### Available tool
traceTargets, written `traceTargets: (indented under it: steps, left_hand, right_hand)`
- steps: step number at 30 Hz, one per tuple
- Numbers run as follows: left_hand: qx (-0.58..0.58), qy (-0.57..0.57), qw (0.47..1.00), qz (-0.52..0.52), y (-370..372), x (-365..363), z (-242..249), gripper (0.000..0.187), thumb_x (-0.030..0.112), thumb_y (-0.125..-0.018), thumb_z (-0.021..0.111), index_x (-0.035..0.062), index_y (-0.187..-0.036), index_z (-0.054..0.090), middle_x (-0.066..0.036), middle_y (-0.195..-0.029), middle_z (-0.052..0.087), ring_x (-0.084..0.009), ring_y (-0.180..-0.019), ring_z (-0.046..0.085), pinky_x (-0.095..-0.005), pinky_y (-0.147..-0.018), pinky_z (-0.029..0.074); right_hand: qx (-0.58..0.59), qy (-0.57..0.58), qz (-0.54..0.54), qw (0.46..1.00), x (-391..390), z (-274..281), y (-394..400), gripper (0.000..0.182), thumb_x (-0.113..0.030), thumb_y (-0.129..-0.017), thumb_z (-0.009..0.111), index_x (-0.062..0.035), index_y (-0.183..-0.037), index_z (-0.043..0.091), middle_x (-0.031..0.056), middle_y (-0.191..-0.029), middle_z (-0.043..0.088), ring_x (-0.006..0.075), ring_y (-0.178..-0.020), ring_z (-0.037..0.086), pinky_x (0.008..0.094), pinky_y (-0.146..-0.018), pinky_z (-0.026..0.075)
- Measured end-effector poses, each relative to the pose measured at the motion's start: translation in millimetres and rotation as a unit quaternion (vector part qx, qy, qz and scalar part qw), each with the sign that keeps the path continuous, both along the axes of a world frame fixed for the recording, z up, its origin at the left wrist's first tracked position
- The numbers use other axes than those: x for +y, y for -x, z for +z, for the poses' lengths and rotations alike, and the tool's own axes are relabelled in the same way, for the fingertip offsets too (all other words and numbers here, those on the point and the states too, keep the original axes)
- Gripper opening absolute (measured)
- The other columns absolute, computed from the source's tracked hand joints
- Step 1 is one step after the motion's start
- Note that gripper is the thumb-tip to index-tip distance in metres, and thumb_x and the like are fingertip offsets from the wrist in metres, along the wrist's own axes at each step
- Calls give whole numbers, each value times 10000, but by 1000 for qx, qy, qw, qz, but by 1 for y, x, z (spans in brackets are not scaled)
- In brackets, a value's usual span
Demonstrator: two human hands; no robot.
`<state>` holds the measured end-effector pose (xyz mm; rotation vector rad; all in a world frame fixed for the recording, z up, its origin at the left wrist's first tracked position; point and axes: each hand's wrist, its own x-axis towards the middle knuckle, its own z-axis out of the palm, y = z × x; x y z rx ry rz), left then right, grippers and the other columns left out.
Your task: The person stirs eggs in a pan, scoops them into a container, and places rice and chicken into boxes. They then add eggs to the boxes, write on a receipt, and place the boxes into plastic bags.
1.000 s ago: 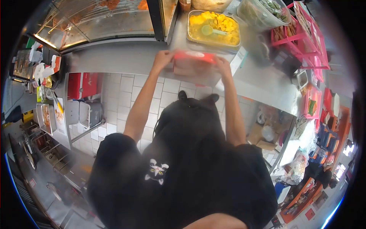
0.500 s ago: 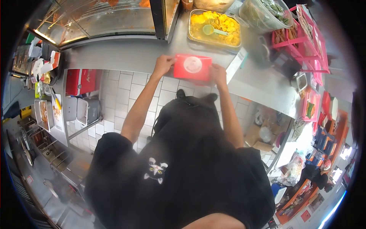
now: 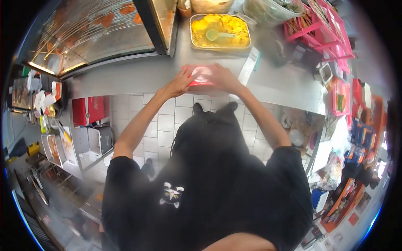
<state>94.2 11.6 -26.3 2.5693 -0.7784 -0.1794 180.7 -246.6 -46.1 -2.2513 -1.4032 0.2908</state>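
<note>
On the front edge of the steel counter (image 3: 125,77) stands a red takeaway box (image 3: 194,82) with a round white print on top. My left hand (image 3: 180,85) holds its left side, fingers laid along the edge and top. From the right, my right hand (image 3: 225,79) grips the box, its fingers reaching over the upper face and slightly blurred. Just behind them sits a metal tray of yellow food (image 3: 201,39), with a pale green scoop (image 3: 212,35) lying in it.
A glass display case (image 3: 96,29) with browned food on racks stands at the back left. To the right are a white paper strip (image 3: 248,67), a plastic tub of greens (image 3: 272,10) and a pink basket (image 3: 320,29). Below the counter, a red case (image 3: 88,111) sits left.
The red box has come down from a tilted, raised hold onto the counter edge. Both hands have shifted from pinching its sides to lying over its sides and top.
</note>
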Motion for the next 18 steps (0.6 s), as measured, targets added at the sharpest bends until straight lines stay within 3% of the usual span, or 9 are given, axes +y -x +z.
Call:
traceTargets:
  steps: [7,9,11,12,14,15,16,17,18]
  left_hand:
    - [-37,-62,997,38,10,-17,23,783,201,-786,674,227,-1493,338,-164,-1584,167,-466,-1437,135,-574,-1151,202]
    - [-51,-58,996,46,10,-22,21,762,266,-762,727,198,-1452,412,-154,-1584,187,-454,-1440,140,-571,-1155,197]
    - [-46,-35,997,53,-4,-26,1,697,400,-688,795,133,-1281,545,-144,-1565,249,-428,-1447,151,-565,-1170,158]
    - [-85,-24,994,65,-8,-31,-9,670,456,-624,825,91,-1132,584,-165,-1490,353,-406,-1391,274,-545,-1145,200]
    - [-71,-28,992,103,-15,-43,-1,710,467,-625,820,96,-1173,562,-174,-1443,378,-396,-1334,324,-536,-1100,235]
    - [-57,-33,987,145,-17,-50,2,750,478,-626,815,100,-1214,540,-183,-1396,402,-386,-1276,373,-527,-1055,271]
    - [-55,-33,988,143,-16,-61,2,750,478,-626,815,100,-1214,540,-183,-1396,402,-386,-1276,373,-527,-1055,271]
    - [-68,-30,976,203,-17,-72,1,785,496,-644,794,107,-1260,501,-183,-1366,404,-372,-1232,388,-519,-1006,283]
    - [-82,-27,962,261,-19,-81,1,821,515,-661,773,113,-1305,462,-182,-1336,406,-358,-1188,403,-511,-957,295]
  right_hand:
    - [-110,17,13,994,-21,13,23,541,-498,-938,509,-336,-1447,422,111,-1586,215,378,-1459,164,535,-1126,284]
    - [-135,-1,-6,991,-21,12,21,491,-469,-924,556,-275,-1374,534,108,-1535,339,331,-1440,255,471,-1140,300]
    - [77,-83,-52,992,-27,23,8,378,-410,-901,628,-222,-1227,663,93,-1381,542,263,-1339,446,381,-1088,384]
    - [209,-64,-209,953,-44,47,-1,257,-327,-874,681,-163,-1066,730,65,-1177,672,223,-1166,595,325,-1013,448]
    - [97,-188,-352,912,-84,55,-46,177,-245,-838,701,-97,-935,710,43,-1056,696,244,-1010,646,354,-882,494]
    - [-121,-195,-391,891,-122,39,-88,154,-220,-835,688,-100,-929,706,51,-1013,696,252,-999,637,366,-814,494]
    - [-129,-140,-484,854,-151,42,-119,198,-244,-837,675,-107,-978,701,78,-1016,686,269,-1020,614,399,-778,490]
    - [-310,-54,-523,792,-184,43,-142,309,-345,-821,697,-118,-1030,689,103,-1054,678,285,-1023,616,427,-782,499]
    - [-258,34,-599,757,-207,39,-158,351,-390,-824,696,-118,-1046,682,95,-1053,674,283,-992,625,427,-768,506]
